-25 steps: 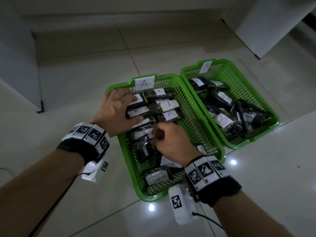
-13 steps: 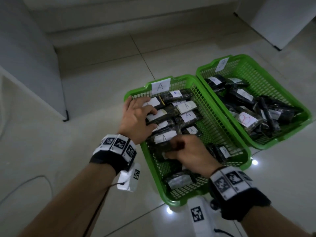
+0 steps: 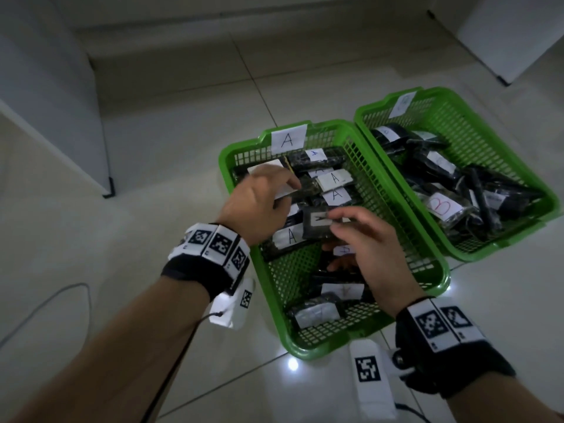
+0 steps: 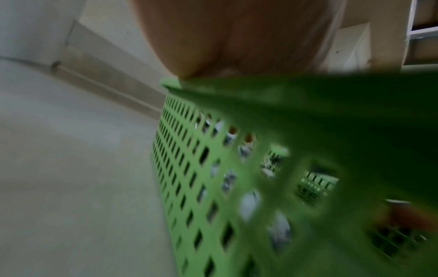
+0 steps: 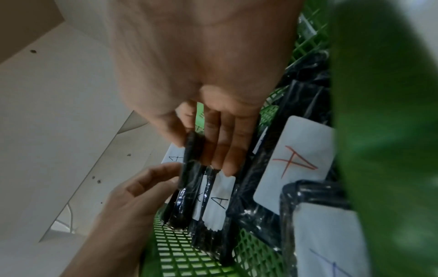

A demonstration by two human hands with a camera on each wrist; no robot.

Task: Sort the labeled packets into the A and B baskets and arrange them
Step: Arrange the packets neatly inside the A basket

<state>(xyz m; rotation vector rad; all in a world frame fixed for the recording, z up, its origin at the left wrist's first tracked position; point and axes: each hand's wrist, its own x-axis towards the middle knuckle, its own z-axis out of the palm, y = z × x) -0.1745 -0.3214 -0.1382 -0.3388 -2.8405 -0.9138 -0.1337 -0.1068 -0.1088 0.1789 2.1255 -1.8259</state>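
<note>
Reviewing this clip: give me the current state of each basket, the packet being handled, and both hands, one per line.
A basket: on the floor, partly filled with A-labeled packets.
B basket: beside it, holding a loose pile of dark packets.
held packet: lifted above the row, pinched by the right hand.
right hand: gripping the held packet.
left hand: over the far packets, fingers touching them.

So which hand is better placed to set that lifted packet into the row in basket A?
Right. The right hand already pinches the lifted packet above basket A; the left hand rests on the row of packets.
</note>
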